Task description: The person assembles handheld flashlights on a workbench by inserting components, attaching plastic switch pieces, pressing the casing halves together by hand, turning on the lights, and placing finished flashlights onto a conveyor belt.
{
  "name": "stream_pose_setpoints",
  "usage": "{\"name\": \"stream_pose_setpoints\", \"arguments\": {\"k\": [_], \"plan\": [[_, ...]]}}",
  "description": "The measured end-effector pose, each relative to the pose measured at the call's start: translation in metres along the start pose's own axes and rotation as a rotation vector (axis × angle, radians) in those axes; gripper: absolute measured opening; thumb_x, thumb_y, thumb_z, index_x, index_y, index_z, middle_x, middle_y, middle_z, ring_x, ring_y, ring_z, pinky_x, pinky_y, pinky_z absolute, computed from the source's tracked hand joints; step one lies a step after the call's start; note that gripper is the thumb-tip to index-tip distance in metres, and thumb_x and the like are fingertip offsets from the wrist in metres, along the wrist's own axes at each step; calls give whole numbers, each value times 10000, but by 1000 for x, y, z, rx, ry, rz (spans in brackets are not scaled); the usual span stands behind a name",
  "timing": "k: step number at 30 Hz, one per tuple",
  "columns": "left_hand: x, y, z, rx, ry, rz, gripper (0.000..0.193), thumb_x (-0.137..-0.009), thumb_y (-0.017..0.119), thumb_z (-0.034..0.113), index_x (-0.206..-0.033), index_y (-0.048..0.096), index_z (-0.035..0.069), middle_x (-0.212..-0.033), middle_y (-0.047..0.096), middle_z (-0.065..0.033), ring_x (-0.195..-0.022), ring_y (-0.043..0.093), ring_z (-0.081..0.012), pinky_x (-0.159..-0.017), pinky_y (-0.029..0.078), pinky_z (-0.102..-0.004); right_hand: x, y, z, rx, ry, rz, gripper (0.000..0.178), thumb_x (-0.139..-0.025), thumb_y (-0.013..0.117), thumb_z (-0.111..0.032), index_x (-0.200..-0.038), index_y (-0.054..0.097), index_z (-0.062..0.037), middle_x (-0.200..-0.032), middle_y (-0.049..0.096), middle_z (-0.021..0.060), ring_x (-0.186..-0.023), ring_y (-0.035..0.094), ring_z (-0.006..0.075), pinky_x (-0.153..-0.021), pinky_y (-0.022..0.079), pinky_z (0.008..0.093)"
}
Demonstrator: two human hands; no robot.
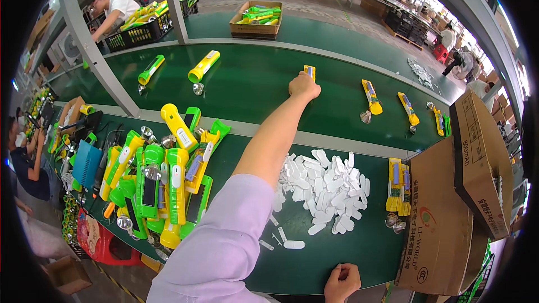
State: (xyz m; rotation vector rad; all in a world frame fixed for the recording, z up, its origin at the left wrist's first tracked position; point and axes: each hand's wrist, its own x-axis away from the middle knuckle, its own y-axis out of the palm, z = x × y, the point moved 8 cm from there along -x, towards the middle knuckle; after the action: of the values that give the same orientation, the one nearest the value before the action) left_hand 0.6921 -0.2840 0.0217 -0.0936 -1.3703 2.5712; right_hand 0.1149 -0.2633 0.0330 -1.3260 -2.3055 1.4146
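My left hand (305, 85) reaches across to the green conveyor belt, its fingers closed round a yellow flashlight housing (310, 71). Only the housing's far end shows past the fingers. Close to the bench's front edge, my right hand (342, 283) is curled with the thumb against the fingers; whatever it may hold is hidden. Between the two hands lies a heap of small white plastic covers (328, 188), with a few loose white pieces (283, 241) beside it. Two yellow open housings (397, 186) with circuit boards and silver reflectors lie right of the heap.
Green and yellow flashlights (177, 174) are piled at left. More flashlights (204, 66) and open housings (371, 98) lie along the belt. A cardboard box (438, 207) stands at right. A metal post (104, 50) rises at left; a co-worker (115, 11) leans by a black crate (140, 33).
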Motion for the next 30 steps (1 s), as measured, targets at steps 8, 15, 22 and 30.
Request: {"name": "stream_pose_setpoints", "arguments": {"k": [8, 15, 22, 30], "plan": [[12, 28, 32, 609, -97, -244, 524, -728, 745, 418, -1070, 657, 31, -1065, 682, -143, -891, 687, -255, -719, 548, -381, 3, 8, 16, -61, 60, -2, 98, -734, 675, -61, -720, 579, -76, -566, 497, 34, -502, 504, 220, -498, 381, 362], [151, 59, 118, 1126, 0, -614, 407, -875, 602, 383, -1072, 585, 27, -866, 615, -110, -682, 621, -185, -547, 483, -293, -4, 5, 26, -42, 57, 7, 90, -743, 690, -152, -740, 609, -115, -603, 562, 38, -585, 584, 256, -561, 463, 404], [234, 106, 169, 999, 45, -577, 391, -853, 633, 409, -956, 610, 33, -730, 576, -58, -520, 523, -152, -439, 383, -294, 1, -5, 13, -54, 12, 32, 82, -745, 676, -137, -742, 604, -99, -602, 567, 39, -589, 597, 252, -570, 474, 394], [304, 158, 206, 516, 290, -542, 489, -851, 651, 461, -875, 664, -27, -814, 661, -138, -557, 635, -185, -451, 489, -341, 1, -2, 5, -100, -3, 35, 84, -744, 673, -126, -735, 596, -95, -593, 559, 37, -581, 592, 247, -573, 478, 377]]}}
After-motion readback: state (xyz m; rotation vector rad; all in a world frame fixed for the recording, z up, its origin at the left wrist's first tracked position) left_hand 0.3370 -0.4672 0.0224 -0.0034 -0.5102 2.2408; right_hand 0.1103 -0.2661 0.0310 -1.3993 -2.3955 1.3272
